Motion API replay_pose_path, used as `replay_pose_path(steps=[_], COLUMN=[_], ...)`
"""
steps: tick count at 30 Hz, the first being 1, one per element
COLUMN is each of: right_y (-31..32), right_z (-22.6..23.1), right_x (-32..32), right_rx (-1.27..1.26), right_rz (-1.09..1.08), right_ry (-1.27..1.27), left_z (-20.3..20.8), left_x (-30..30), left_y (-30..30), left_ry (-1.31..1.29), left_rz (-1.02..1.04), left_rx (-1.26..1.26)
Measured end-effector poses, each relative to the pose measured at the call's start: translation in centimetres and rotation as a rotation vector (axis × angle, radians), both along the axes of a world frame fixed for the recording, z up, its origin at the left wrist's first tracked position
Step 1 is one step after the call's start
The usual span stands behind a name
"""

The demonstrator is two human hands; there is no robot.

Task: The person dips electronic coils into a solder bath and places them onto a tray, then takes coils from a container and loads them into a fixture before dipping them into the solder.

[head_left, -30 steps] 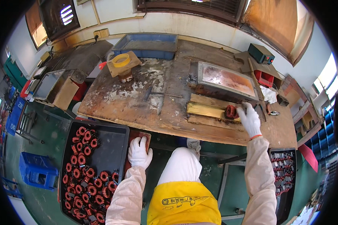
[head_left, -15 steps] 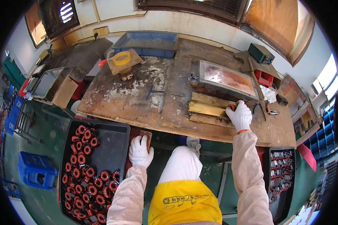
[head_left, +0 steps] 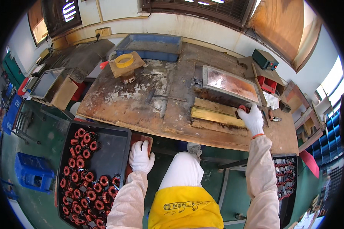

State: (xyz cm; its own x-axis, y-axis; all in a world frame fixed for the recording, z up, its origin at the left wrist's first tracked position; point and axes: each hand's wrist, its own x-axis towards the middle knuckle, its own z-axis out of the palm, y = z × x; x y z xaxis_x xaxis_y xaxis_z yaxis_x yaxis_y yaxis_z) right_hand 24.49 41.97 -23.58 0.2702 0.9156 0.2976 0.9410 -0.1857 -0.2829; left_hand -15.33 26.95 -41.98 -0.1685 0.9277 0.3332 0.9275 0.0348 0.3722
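Observation:
My right hand [head_left: 253, 117], in a white glove, pinches a red copper-wound toroidal coil [head_left: 242, 110]. It holds the coil at the right end of a yellow-topped wooden block [head_left: 214, 115], close to the front of a framed shallow metal bath [head_left: 233, 82]. My left hand [head_left: 141, 157], also gloved, rests on a reddish-brown board [head_left: 149, 142] with its fingers lightly bent and nothing visible in them. Right beside it is a black tray [head_left: 111, 152], its left and near parts heaped with coils [head_left: 80, 177] like the held one.
At right, a second black tray [head_left: 286, 210] holds rows of coils. On the bench [head_left: 141, 114] are a hammer-like tool [head_left: 151, 96], a blue bin [head_left: 147, 53], a yellow ring on a wooden stand [head_left: 124, 60], pliers [head_left: 271, 116] and a green box [head_left: 264, 59].
My right hand has moved to the right with the coil, toward the block's right end and the bath's corner. My left hand stays on the board; the whole view has shifted slightly.

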Motion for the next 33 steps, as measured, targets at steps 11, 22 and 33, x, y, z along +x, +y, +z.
replay_pose_path(steps=[11,22,33], right_y=[9.0,12.0,12.2], right_z=[5.2,3.2,2.5], right_x=[4.2,5.9,5.8], right_rx=[0.038,0.004,-0.016], right_rz=[0.015,-0.012,-0.028], right_ry=[-0.002,-0.026,-0.079], left_z=[0.1,0.4,0.3], left_x=[0.1,0.1,0.0], left_y=[0.1,0.1,0.1], left_ry=[0.011,0.001,0.009], left_rz=[0.007,0.008,0.011], left_rx=[-0.014,-0.030,-0.050])
